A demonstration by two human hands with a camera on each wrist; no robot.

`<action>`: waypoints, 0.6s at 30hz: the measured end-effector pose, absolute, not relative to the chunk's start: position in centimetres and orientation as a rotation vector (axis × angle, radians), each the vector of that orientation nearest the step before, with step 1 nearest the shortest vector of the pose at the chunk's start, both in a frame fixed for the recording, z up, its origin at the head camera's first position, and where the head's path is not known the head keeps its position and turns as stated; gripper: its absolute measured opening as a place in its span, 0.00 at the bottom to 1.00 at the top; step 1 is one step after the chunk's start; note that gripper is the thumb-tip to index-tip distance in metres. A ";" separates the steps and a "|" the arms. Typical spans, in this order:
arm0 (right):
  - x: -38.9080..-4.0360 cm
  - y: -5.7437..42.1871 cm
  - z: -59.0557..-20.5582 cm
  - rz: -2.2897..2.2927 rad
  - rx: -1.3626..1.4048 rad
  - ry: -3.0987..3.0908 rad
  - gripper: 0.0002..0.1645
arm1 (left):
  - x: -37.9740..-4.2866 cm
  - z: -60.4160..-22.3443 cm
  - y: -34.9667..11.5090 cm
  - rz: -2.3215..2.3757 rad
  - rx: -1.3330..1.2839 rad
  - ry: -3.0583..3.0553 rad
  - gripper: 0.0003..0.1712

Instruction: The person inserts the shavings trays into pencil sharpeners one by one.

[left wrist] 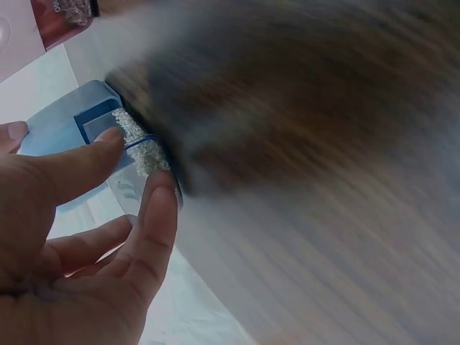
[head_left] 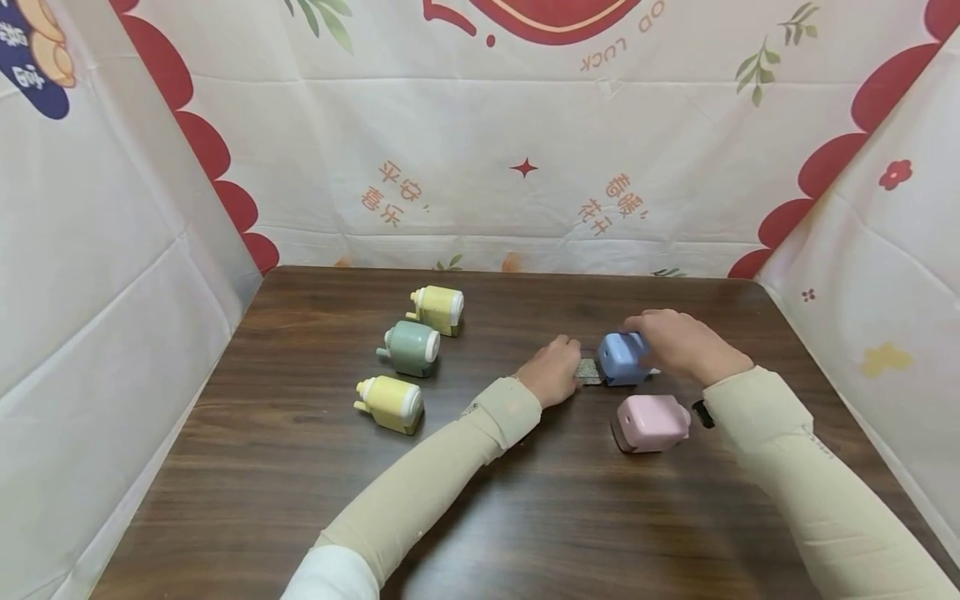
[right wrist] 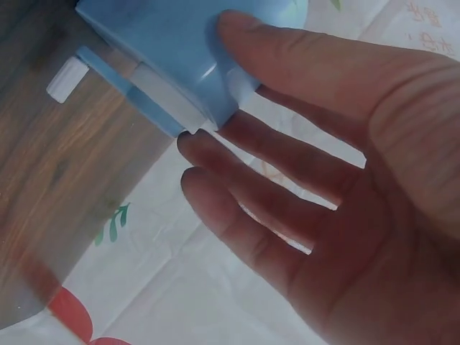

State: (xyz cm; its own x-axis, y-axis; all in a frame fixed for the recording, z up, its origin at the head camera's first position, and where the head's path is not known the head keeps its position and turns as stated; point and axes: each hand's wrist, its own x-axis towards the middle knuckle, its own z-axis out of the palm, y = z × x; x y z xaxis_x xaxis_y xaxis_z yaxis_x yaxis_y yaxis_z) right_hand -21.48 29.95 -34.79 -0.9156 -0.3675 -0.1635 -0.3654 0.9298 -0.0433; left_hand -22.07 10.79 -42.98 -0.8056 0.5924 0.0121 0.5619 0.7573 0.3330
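A blue crank pencil sharpener [head_left: 621,360] stands on the table's right half. My right hand [head_left: 678,340] grips its top and side, thumb pressed to the body in the right wrist view; its crank handle [right wrist: 111,80] sticks out on that side. My left hand [head_left: 552,372] pinches the clear shavings drawer [head_left: 589,372] at the sharpener's other end. In the left wrist view the drawer, partly out of the blue body [left wrist: 65,122], shows pale speckled bits [left wrist: 140,144] between thumb and fingertip. Just nearer sits a pink sharpener [head_left: 652,423].
On the left half stand a far yellow sharpener [head_left: 440,308], a green sharpener [head_left: 412,348] and a near yellow sharpener [head_left: 390,404], in a loose row. The brown wooden table [head_left: 300,517] is bordered by printed white cloth [head_left: 480,150] at the back and sides.
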 end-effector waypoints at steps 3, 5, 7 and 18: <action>-21.4 30.1 -34.9 -0.005 -0.591 2.933 0.30 | -22.1 -42.9 11.3 0.514 0.946 2.861 0.21; -21.4 30.1 -34.8 -0.005 -0.607 2.939 0.30 | -22.1 -43.0 11.6 0.524 0.947 2.866 0.21; -21.4 30.0 -34.8 -0.012 -0.623 2.942 0.29 | -22.2 -43.1 12.0 0.537 0.950 2.862 0.22; -21.7 30.4 -34.7 -0.043 -0.655 2.925 0.28 | -22.5 -43.4 14.1 0.617 0.897 2.841 0.25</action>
State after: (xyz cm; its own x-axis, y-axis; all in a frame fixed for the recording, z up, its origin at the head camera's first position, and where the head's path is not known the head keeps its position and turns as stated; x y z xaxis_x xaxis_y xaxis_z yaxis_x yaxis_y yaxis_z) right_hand -21.70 30.41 -34.69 -0.8946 -0.4263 -0.1340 -0.4222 0.9046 -0.0594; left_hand -22.51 14.06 -43.35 -0.8217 0.5693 0.0266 0.5290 0.7445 0.4073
